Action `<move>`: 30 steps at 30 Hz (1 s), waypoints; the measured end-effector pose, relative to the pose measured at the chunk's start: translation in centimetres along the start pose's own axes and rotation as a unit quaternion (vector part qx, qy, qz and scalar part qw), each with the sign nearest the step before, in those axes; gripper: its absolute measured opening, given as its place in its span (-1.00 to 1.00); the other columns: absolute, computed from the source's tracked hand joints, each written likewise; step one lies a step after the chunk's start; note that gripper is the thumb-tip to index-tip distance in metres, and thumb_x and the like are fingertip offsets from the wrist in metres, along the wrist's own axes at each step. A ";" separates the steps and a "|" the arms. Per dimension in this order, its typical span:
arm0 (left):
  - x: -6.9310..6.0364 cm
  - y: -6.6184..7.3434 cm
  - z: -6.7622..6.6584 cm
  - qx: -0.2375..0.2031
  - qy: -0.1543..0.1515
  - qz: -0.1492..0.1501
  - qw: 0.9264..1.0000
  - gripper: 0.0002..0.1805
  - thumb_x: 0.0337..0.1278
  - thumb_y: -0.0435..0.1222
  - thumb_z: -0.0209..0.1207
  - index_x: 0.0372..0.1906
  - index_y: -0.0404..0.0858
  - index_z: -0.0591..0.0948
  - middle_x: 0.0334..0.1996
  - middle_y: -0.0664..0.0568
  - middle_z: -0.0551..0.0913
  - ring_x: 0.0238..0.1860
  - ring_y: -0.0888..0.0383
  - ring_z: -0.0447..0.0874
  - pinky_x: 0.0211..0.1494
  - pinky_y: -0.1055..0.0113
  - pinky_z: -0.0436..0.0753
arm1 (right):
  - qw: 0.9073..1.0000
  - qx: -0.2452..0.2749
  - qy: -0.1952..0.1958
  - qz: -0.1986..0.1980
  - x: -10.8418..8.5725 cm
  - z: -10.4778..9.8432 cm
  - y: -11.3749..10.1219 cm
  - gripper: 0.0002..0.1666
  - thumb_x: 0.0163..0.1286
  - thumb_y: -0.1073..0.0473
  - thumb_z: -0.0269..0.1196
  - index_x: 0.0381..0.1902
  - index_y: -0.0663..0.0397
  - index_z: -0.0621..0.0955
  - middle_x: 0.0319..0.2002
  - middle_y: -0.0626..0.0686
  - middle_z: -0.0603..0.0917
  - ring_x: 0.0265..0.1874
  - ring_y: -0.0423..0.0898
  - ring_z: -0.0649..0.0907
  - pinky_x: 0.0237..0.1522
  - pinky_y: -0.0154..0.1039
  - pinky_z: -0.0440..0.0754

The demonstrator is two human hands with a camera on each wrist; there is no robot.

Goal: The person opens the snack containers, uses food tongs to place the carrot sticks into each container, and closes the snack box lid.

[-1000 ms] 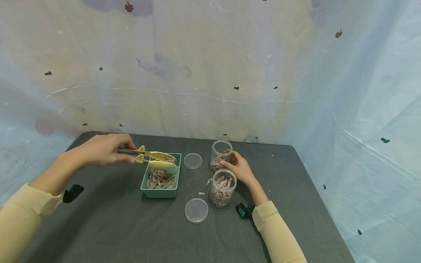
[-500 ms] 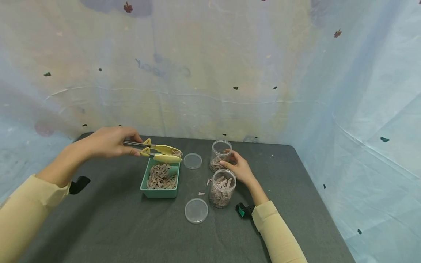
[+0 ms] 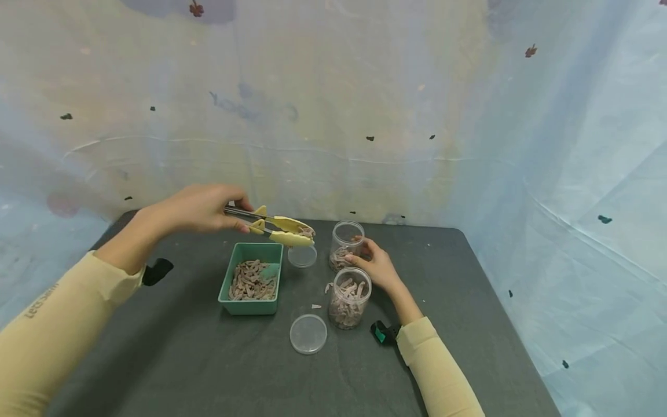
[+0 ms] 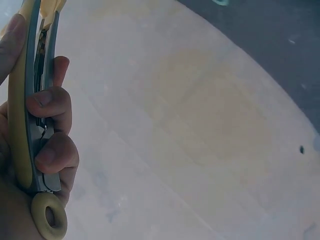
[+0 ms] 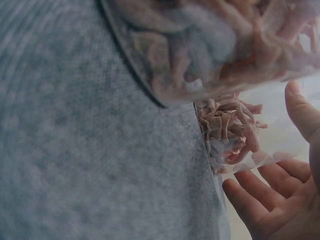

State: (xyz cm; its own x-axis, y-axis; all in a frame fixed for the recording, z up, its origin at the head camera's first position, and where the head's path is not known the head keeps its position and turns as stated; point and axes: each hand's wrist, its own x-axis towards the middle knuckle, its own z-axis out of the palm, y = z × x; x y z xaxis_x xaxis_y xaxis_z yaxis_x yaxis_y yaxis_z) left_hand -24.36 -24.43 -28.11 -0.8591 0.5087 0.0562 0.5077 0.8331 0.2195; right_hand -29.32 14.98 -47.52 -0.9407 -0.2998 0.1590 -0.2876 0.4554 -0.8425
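Note:
My left hand (image 3: 211, 209) grips metal tongs (image 3: 289, 231) with yellow heads, and a few greyish-brown dried strips (image 3: 307, 232) sit between the tips. The left wrist view shows the fingers wrapped round the tongs' handle (image 4: 19, 120). The tips hang above the far clear lid (image 3: 302, 257), left of the far jar. My right hand (image 3: 379, 265) holds that clear plastic jar (image 3: 346, 233), thumb on one side and fingers on the other; strips (image 5: 232, 127) fill its lower part. Nearer stands a fuller open jar (image 3: 348, 307). Left of both jars, a green tray (image 3: 249, 308) contains more strips.
A second clear lid (image 3: 308, 334) lies in front, left of the near jar. Small loose pieces (image 3: 316, 306) lie between tray and jars. Behind the dark cloth-covered table (image 3: 234, 370) hangs a pale patterned sheet (image 3: 323, 116).
My left hand has carried the tongs and strips up from the green tray and rightward, toward the far jar. My right hand has stayed on that jar.

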 end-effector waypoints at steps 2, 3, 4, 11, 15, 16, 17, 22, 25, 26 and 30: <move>0.7 0.4 -0.1 -0.003 0.000 0.006 1.000 -0.59 0.19 0.08 0.45 0.00 -0.04 0.70 0.00 0.11 0.73 -0.05 0.09 0.72 -0.11 -0.02 0.65 | 1.000 0.001 0.002 -0.001 0.0 0.0 0.0 -0.23 0.47 0.02 0.39 0.51 0.17 0.40 0.37 0.24 0.55 0.35 0.22 0.56 0.24 0.21 0.57; 1.1 0.7 -0.1 -0.003 0.000 0.008 1.000 -0.59 0.19 0.08 0.44 0.01 -0.04 0.70 0.01 0.10 0.73 -0.04 0.08 0.72 -0.10 -0.03 0.65 | 1.000 0.001 0.004 -0.001 -0.1 0.0 0.0 -0.23 0.47 0.02 0.39 0.50 0.17 0.40 0.37 0.24 0.55 0.35 0.22 0.57 0.24 0.21 0.57; 1.5 0.9 -0.2 -0.002 -0.001 0.011 1.000 -0.59 0.20 0.08 0.44 0.01 -0.05 0.70 0.02 0.10 0.73 -0.02 0.06 0.72 -0.08 -0.05 0.65 | 1.000 0.001 0.004 -0.002 -0.1 0.0 0.0 -0.23 0.47 0.01 0.39 0.50 0.18 0.41 0.38 0.23 0.55 0.35 0.22 0.57 0.24 0.20 0.57; 3.8 2.4 -0.3 -0.003 -0.005 0.027 1.000 -0.57 0.21 0.09 0.43 0.04 -0.05 0.69 0.07 0.08 0.72 0.05 0.00 0.71 0.02 -0.10 0.63 | 1.000 0.003 0.009 -0.001 -0.1 0.1 0.1 -0.24 0.46 -0.01 0.40 0.49 0.14 0.43 0.38 0.19 0.56 0.35 0.21 0.56 0.23 0.21 0.58; 5.0 2.9 0.0 -0.004 -0.006 0.040 0.999 -0.56 0.22 0.07 0.43 0.05 -0.09 0.69 0.07 0.04 0.72 0.07 -0.03 0.70 0.04 -0.11 0.63 | 1.000 0.000 0.010 -0.002 -0.2 0.3 0.1 -0.25 0.47 -0.03 0.39 0.48 0.10 0.44 0.37 0.17 0.57 0.34 0.21 0.57 0.22 0.21 0.58; 5.3 3.0 0.1 -0.003 -0.007 0.041 0.999 -0.56 0.22 0.07 0.43 0.05 -0.09 0.70 0.07 0.04 0.72 0.07 -0.03 0.70 0.04 -0.10 0.63 | 1.000 -0.001 0.009 -0.002 -0.3 0.3 0.1 -0.25 0.47 -0.03 0.39 0.49 0.10 0.43 0.37 0.17 0.57 0.34 0.21 0.57 0.22 0.20 0.58; 5.5 3.0 0.2 -0.003 -0.007 0.043 0.999 -0.56 0.22 0.06 0.43 0.05 -0.09 0.69 0.07 0.04 0.72 0.07 -0.03 0.70 0.04 -0.10 0.63 | 1.000 -0.002 0.009 -0.001 -0.3 0.4 0.0 -0.24 0.47 -0.03 0.39 0.49 0.11 0.43 0.37 0.17 0.56 0.34 0.21 0.57 0.22 0.20 0.58; 6.7 3.3 0.8 -0.011 -0.007 0.038 0.999 -0.58 0.22 0.03 0.45 0.06 -0.08 0.69 0.08 0.06 0.72 0.07 -0.01 0.69 0.00 -0.06 0.63 | 1.000 0.001 0.011 0.003 -0.3 0.6 -0.3 -0.23 0.46 -0.02 0.40 0.51 0.08 0.42 0.37 0.20 0.55 0.35 0.23 0.56 0.25 0.20 0.57; 7.4 3.4 1.0 -0.018 -0.007 0.039 0.999 -0.58 0.22 0.01 0.45 0.06 -0.09 0.69 0.08 0.05 0.72 0.07 -0.01 0.69 0.01 -0.06 0.64 | 1.000 0.001 0.010 0.008 -0.3 0.7 -0.4 -0.24 0.46 -0.03 0.40 0.51 0.06 0.43 0.37 0.23 0.55 0.36 0.24 0.55 0.27 0.20 0.55; 7.6 3.4 1.0 -0.019 -0.007 0.041 0.999 -0.58 0.22 0.02 0.45 0.06 -0.10 0.69 0.07 0.05 0.72 0.06 -0.01 0.69 0.01 -0.07 0.63 | 1.000 0.000 0.009 0.008 -0.3 0.7 -0.5 -0.24 0.47 -0.03 0.39 0.50 0.06 0.43 0.37 0.24 0.55 0.36 0.25 0.55 0.27 0.21 0.55; 8.4 3.8 1.2 -0.020 -0.010 0.040 0.999 -0.58 0.22 0.02 0.45 0.05 -0.10 0.70 0.04 0.03 0.71 0.07 -0.02 0.69 0.07 -0.11 0.61 | 1.000 -0.001 0.002 0.009 -0.4 0.7 -0.6 -0.24 0.48 -0.05 0.38 0.51 0.06 0.42 0.38 0.26 0.54 0.36 0.25 0.54 0.26 0.21 0.55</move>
State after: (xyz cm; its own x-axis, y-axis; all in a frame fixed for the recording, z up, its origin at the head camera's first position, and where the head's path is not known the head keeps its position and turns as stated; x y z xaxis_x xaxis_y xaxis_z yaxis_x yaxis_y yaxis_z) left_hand -29.54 -16.78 -27.99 -0.8143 0.5778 0.0553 0.5712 0.7807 0.2537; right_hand -28.65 14.23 -47.46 -0.9467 -0.2874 0.1454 -0.2703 0.4633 -0.8440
